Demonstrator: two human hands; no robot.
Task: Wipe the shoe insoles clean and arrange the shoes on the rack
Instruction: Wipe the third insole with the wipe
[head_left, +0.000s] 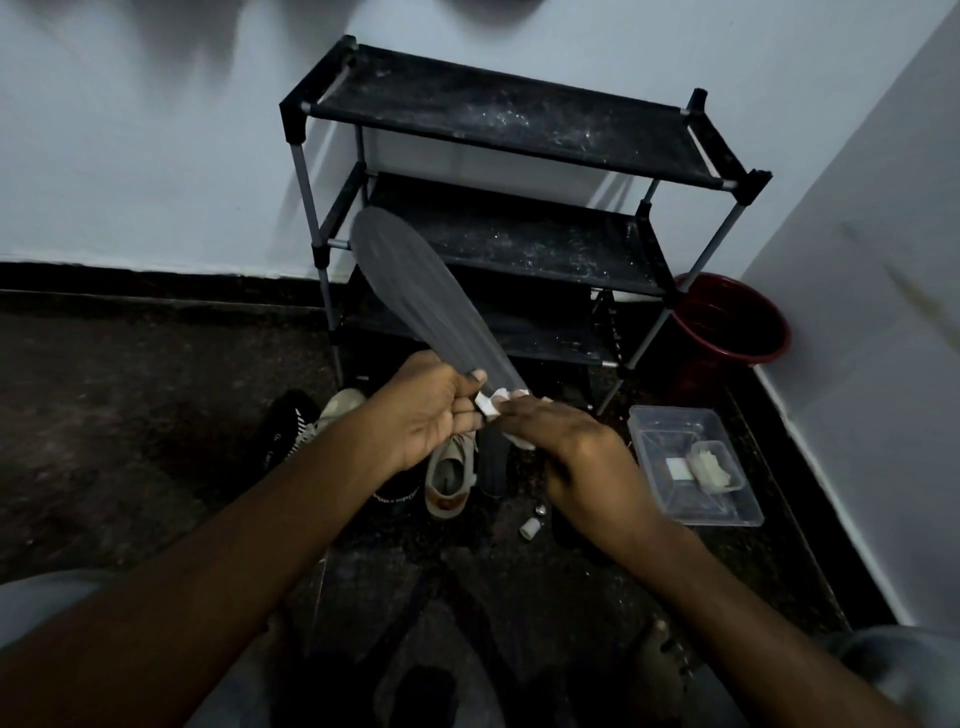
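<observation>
My left hand grips the heel end of a long grey insole, which points up and left in front of the rack. My right hand presses a white wipe against the insole's lower end. The black three-shelf shoe rack stands against the wall with dusty, bare shelves. On the floor under my hands lie a beige shoe, a black shoe with white stripes and another dark shoe.
A clear plastic tub with a smaller box of white wipes sits on the floor at the right. A red bucket stands in the corner beside the rack. A small white cap lies on the dark floor. The wall runs close on the right.
</observation>
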